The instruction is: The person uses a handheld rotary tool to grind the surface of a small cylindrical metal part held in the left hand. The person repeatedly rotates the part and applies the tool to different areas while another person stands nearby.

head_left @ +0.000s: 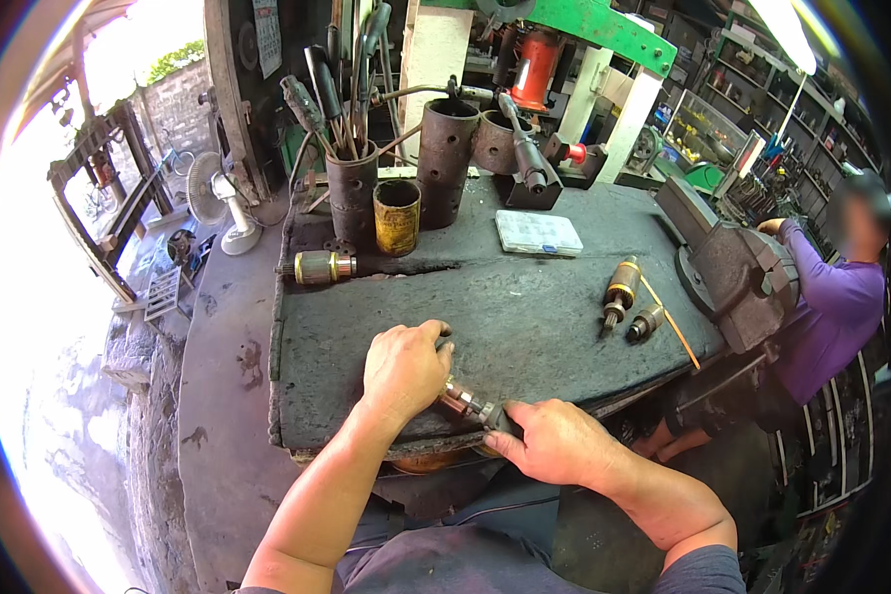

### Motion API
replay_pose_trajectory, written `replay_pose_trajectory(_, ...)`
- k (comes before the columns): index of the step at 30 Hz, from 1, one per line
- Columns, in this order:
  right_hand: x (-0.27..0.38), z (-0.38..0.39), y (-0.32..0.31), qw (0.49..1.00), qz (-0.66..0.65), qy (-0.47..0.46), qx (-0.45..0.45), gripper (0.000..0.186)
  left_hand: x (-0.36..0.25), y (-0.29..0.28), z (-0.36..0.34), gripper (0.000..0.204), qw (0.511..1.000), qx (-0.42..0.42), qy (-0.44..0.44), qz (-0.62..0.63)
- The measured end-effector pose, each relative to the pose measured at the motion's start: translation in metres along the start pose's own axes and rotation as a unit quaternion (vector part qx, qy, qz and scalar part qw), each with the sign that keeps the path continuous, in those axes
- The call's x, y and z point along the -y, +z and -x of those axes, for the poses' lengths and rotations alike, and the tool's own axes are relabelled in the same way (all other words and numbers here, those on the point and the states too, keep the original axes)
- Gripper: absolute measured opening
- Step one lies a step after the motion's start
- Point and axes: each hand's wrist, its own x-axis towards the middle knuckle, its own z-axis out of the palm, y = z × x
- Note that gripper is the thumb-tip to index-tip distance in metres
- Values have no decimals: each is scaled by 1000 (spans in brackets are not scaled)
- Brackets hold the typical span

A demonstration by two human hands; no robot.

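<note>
There are the wearer's two hands [403, 371] [556, 443], one vise [747, 282], one fan [206, 188], one case [539, 234]

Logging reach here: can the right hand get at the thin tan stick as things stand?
Likely yes: only benchtop shows between the right hand and the near end of the tan stick, though that hand pinches a dark piece.

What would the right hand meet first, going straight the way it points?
Probably the metal shaft piece, whose end the right hand seems to pinch; beyond it, perhaps the left hand, though depth is unclear.
</note>
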Motion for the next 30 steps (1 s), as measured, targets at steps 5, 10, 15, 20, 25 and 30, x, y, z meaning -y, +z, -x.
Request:
replay_pose_trajectory(5, 2, 2, 2, 1000, -4, -4, 2, 52, 3, 4, 9, 26, 999, -42, 22, 15)
replay_pose_trajectory(10, 4, 2, 1, 1000, 2, -1, 6, 54, 5, 4, 9, 24, 998, -51, 28, 28)
replay_pose_trajectory(15, 9, 7, 2, 999, 1, -9, 50, 56, 4, 4, 11, 23, 998, -53, 27, 27)
replay_pose_trajectory(20, 5, 2, 1, 1000, 17, -8, -1, 57, 5, 4, 12, 23, 998, -50, 28, 20)
replay_pose_trajectory(25, 10, 5, 4, 999, 3, 6, 37, 57, 6, 3, 15, 24, 998, -56, 35, 24)
replay_pose_trajectory(30, 9, 6, 3, 999, -12, -13, 34, 57, 12, 0, 28, 23, 993, -77, 82, 35)
